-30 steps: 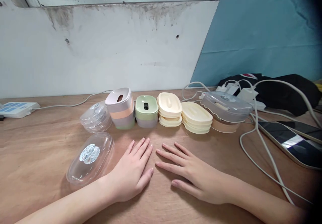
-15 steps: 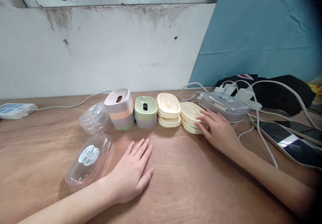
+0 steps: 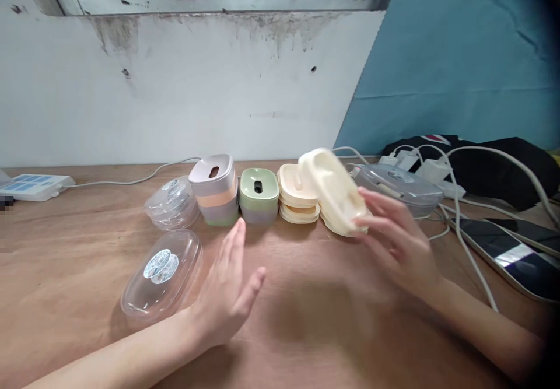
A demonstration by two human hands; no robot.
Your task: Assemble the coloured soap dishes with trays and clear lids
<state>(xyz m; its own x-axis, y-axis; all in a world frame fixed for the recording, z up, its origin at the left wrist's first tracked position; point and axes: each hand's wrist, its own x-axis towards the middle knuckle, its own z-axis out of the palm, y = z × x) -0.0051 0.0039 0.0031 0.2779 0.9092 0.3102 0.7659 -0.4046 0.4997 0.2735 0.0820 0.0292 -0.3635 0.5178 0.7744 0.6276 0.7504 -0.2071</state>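
My right hand (image 3: 396,243) grips a stack of cream oval lids (image 3: 335,191) and holds it tilted above the wooden table (image 3: 306,330). My left hand (image 3: 227,287) is raised on its edge, fingers straight and together, holding nothing, beside a clear oval lid (image 3: 161,272) lying on the table. Behind stand a pink-orange-green container stack (image 3: 214,188), a green-lidded container (image 3: 258,193) and a cream lidded stack (image 3: 297,193).
A clear container stack (image 3: 172,202) sits at the back left, a grey-lidded container (image 3: 400,185) at the back right. White cables (image 3: 464,243), chargers, dark cloth and phones (image 3: 511,255) crowd the right. A white power strip (image 3: 30,186) lies far left.
My right hand went from flat on the table to the cream lid stack and lifted it, tilted. My left hand rose from flat onto its edge.
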